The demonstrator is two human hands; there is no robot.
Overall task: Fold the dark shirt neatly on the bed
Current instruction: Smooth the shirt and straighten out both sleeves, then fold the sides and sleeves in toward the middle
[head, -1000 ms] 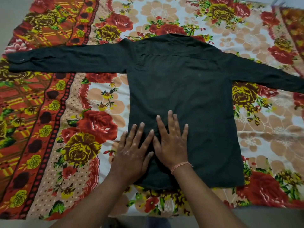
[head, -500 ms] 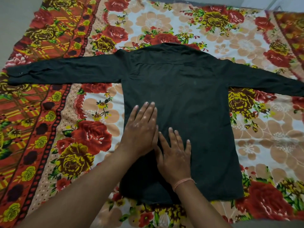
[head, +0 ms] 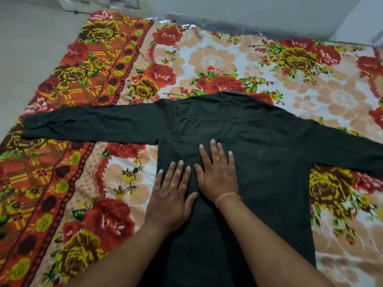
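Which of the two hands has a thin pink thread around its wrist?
The right hand, which lies flat and farther up the dark shirt. The left hand beside it has a bare wrist.

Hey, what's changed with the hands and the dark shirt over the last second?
Both palms slid up the dark shirt from near its hem toward the collar. The right hand now leads at mid-back, and the left hand lies by the body's left edge. Nothing was gripped or released. The shirt stays spread flat on the floral bedsheet, both sleeves out.
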